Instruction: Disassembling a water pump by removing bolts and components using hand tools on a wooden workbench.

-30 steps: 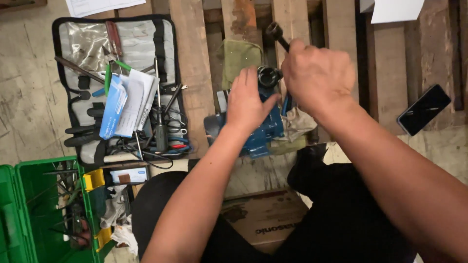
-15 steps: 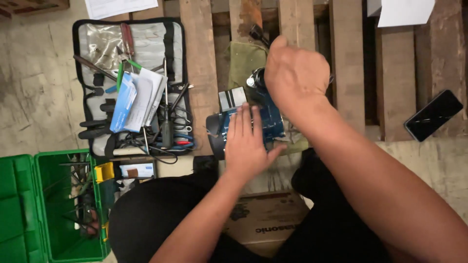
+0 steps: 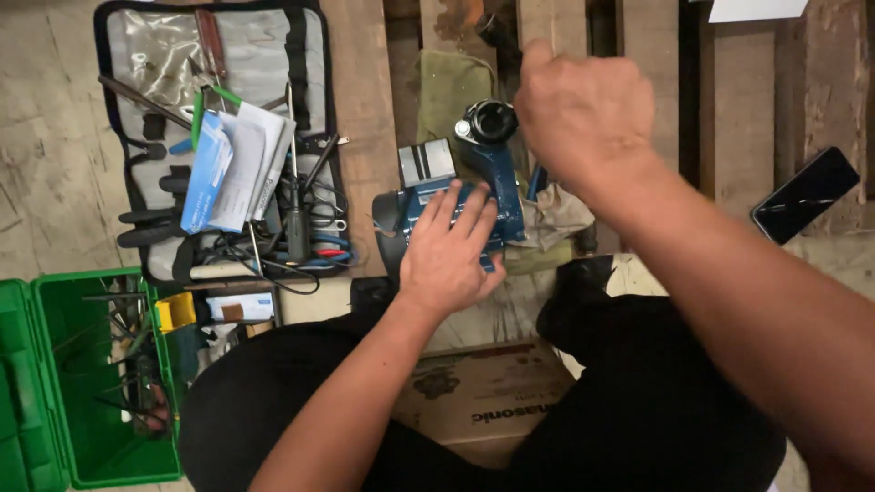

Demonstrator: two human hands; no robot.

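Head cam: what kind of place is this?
Likely an informal repair workspace on the ground: an unrolled tool roll with screwdrivers, a green toolbox, a wooden pallet as bench. The left hand rests on a blue power tool.

We see one view only, from a camera worn on our head, looking almost straight down and close in. Our left hand (image 3: 448, 255) and right hand (image 3: 583, 114) fill the centre over a blue power tool (image 3: 456, 196) on a wooden pallet (image 3: 365, 109). Our lap sits along the bottom edge, with a green toolbox (image 3: 82, 378) at the lower left.
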